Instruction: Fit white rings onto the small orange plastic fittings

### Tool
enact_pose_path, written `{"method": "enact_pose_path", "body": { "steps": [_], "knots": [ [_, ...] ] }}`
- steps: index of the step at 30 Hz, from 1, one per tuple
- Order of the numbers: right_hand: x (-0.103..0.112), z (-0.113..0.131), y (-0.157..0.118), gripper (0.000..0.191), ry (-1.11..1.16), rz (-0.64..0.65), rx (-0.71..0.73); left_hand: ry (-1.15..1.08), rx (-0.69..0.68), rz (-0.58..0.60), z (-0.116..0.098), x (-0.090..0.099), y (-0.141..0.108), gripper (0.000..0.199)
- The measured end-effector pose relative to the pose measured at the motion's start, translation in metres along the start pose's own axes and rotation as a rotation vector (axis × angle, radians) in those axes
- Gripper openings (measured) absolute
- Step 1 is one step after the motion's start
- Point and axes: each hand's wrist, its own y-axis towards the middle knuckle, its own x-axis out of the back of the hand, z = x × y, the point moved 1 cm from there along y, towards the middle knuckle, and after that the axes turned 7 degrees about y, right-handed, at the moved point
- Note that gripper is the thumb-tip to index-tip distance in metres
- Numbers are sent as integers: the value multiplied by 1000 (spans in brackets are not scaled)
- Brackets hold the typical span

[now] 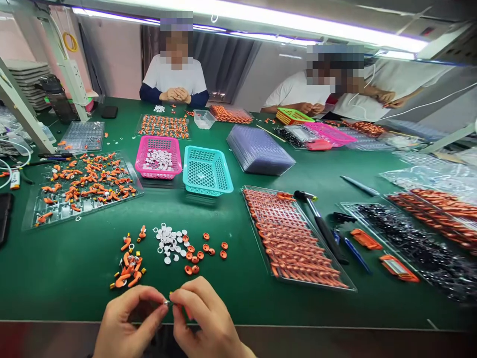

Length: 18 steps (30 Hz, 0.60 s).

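Note:
At the table's front edge, my left hand pinches a tiny silvery piece between thumb and forefinger. Fingertip to fingertip with it, my right hand is closed on a small orange part, mostly hidden by the fingers; a bit of yellow shows at its tip. Just beyond my left hand lies a loose heap of curved orange parts with yellow ends. White discs, some with ring tabs, are piled to its right. Several small orange cups are scattered beside the discs.
Pink basket with white pieces and turquoise basket stand mid-table. Trays of orange parts lie left and right. A hammer, blue pliers and stacked clear trays are right. Co-workers sit opposite.

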Motion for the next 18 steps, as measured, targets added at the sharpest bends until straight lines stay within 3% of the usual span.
{"method": "enact_pose_path", "body": {
  "steps": [3, 7, 13, 18],
  "knots": [
    [0, 1, 0, 20, -1, -9, -27, 192, -250, -21, 2, 3, -1, 1],
    [2, 2, 1, 18, 40, -1, -65, 336, -474, -42, 3, 5, -3, 13],
    [4, 4, 0, 17, 60, -17, -57, 395, -554, -73, -1, 2, -4, 16],
    [8, 2, 0, 13, 153, 4, -193, 357, -482, 35, -4, 1, -1, 16]
  ]
}}
